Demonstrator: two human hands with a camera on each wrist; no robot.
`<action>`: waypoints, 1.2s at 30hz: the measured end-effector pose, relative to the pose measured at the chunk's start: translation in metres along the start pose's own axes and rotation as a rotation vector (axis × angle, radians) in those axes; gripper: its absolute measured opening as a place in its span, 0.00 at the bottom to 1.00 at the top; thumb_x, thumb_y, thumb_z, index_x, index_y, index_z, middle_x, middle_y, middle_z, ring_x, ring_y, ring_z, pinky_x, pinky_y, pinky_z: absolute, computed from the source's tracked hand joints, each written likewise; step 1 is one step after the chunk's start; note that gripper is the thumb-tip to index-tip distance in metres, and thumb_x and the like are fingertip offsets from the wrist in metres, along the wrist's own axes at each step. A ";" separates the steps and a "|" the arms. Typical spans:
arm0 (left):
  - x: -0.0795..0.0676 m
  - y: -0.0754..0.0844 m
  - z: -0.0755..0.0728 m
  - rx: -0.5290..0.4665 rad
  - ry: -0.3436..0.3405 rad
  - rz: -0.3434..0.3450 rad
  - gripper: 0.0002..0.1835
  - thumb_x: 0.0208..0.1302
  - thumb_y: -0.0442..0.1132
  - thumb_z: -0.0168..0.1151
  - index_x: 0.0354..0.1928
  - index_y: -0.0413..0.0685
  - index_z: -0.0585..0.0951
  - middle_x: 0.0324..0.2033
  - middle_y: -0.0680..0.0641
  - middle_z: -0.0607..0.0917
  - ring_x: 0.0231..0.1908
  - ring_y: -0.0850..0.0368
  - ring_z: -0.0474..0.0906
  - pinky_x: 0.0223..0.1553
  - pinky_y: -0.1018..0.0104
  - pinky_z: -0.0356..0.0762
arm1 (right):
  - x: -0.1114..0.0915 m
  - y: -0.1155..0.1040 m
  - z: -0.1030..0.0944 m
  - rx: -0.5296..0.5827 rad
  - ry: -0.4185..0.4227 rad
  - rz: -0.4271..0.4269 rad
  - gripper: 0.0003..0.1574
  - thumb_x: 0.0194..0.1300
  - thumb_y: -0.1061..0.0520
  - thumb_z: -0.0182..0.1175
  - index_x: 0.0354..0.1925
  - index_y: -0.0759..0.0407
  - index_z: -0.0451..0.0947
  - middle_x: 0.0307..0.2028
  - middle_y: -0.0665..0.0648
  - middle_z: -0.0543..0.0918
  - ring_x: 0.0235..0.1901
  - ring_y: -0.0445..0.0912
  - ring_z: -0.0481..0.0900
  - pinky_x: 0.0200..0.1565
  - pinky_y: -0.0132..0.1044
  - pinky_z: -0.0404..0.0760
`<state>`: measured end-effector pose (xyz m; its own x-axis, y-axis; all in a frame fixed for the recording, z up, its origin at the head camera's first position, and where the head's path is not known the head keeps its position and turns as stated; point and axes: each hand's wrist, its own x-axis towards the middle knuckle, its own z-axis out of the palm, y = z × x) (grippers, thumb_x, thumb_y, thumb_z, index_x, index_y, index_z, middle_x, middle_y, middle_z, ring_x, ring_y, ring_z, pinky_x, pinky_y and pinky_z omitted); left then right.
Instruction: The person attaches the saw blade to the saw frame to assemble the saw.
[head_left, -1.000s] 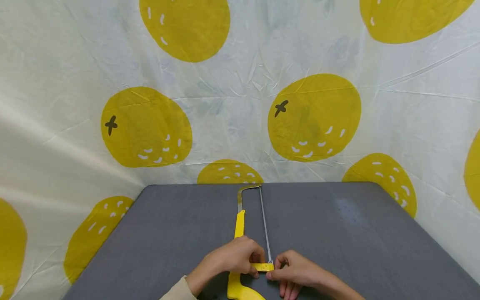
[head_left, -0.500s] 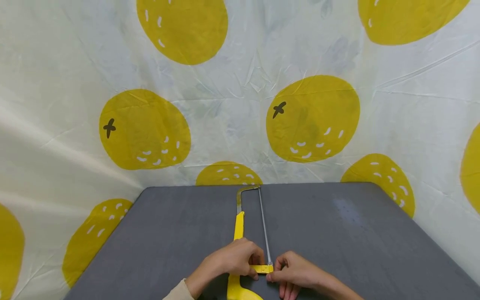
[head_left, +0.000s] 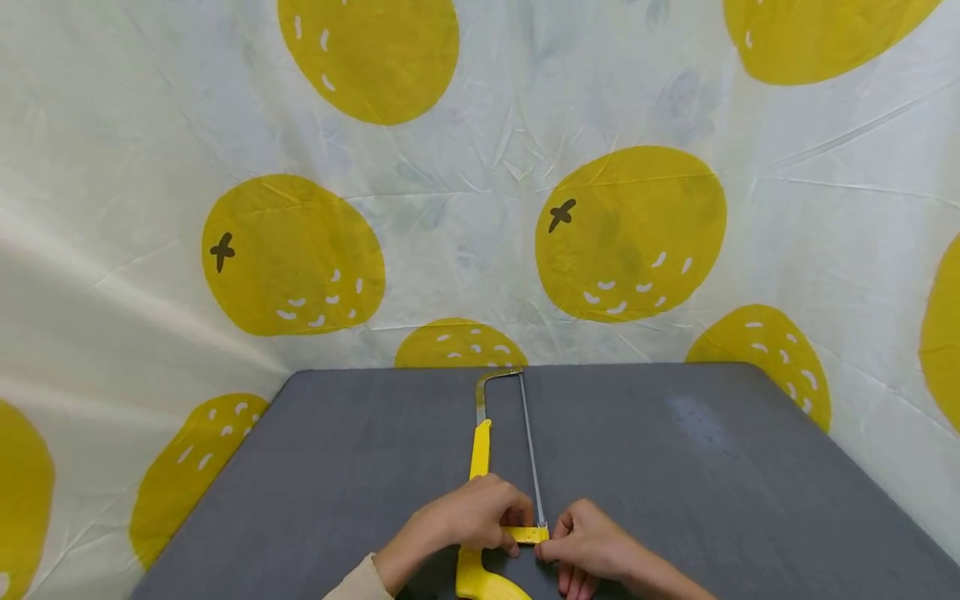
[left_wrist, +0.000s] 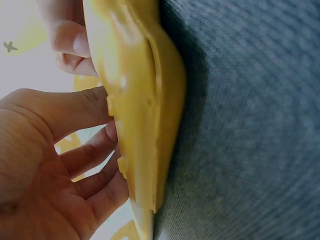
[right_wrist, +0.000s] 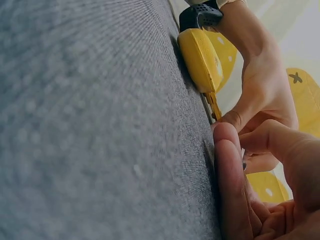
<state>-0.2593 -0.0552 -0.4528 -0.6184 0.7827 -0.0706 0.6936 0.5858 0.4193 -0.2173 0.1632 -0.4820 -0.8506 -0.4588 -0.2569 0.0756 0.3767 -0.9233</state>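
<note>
A hacksaw with a yellow handle and frame (head_left: 480,450) lies flat on the grey table, its thin blade (head_left: 530,446) on the right side. My left hand (head_left: 480,510) holds the short yellow crosspiece at the blade's near end, thumb and fingers on either side. In the left wrist view the yellow handle (left_wrist: 132,115) fills the middle, with the thumb and fingertips against its edge. My right hand (head_left: 588,537) pinches at the crosspiece's right end with thumb and forefinger; its fingers hide the small part between them. From the right wrist, both hands meet just beyond the handle (right_wrist: 197,57).
The grey table (head_left: 675,483) has rounded far corners and a pale smudge at right. A white cloth (head_left: 465,250) printed with large yellow fruits hangs behind and along the sides. The hacksaw's far tip reaches the table's back edge.
The right hand has turned slightly at the crosspiece's end, its wrist shifting a little. The left hand and the hacksaw stay put; the head view sways slightly.
</note>
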 end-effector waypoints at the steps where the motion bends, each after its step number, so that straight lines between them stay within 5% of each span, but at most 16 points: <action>1: -0.001 0.000 0.000 0.006 0.000 0.000 0.09 0.55 0.42 0.80 0.36 0.58 0.87 0.26 0.64 0.83 0.25 0.75 0.74 0.30 0.80 0.74 | 0.001 0.000 0.001 -0.003 0.004 0.000 0.16 0.60 0.52 0.70 0.24 0.63 0.81 0.11 0.50 0.82 0.08 0.34 0.76 0.13 0.28 0.74; 12: -0.001 -0.003 -0.001 0.102 0.026 0.045 0.11 0.54 0.46 0.80 0.38 0.60 0.88 0.24 0.65 0.81 0.24 0.76 0.72 0.28 0.83 0.71 | -0.001 0.001 -0.015 0.071 -0.154 -0.022 0.17 0.66 0.52 0.68 0.31 0.68 0.84 0.16 0.50 0.85 0.12 0.34 0.80 0.16 0.27 0.76; 21: 0.004 -0.004 -0.010 0.059 0.016 0.021 0.12 0.57 0.49 0.79 0.41 0.59 0.88 0.27 0.64 0.83 0.26 0.77 0.74 0.30 0.81 0.74 | -0.004 -0.001 -0.042 0.105 -0.240 0.003 0.19 0.73 0.50 0.62 0.39 0.68 0.79 0.21 0.55 0.86 0.16 0.38 0.83 0.21 0.31 0.82; 30: -0.012 -0.021 -0.027 -0.021 0.195 -0.106 0.13 0.62 0.49 0.74 0.45 0.54 0.88 0.32 0.62 0.86 0.31 0.73 0.78 0.36 0.75 0.78 | -0.011 -0.015 -0.083 0.100 -0.209 -0.062 0.19 0.76 0.52 0.57 0.45 0.71 0.77 0.29 0.60 0.88 0.24 0.44 0.87 0.30 0.39 0.87; 36: -0.030 -0.043 -0.043 0.044 0.397 -0.183 0.13 0.64 0.46 0.73 0.47 0.49 0.87 0.40 0.50 0.88 0.39 0.59 0.83 0.41 0.66 0.81 | -0.013 -0.025 -0.105 0.037 -0.123 -0.092 0.20 0.77 0.51 0.57 0.48 0.69 0.77 0.32 0.61 0.89 0.26 0.47 0.88 0.33 0.44 0.89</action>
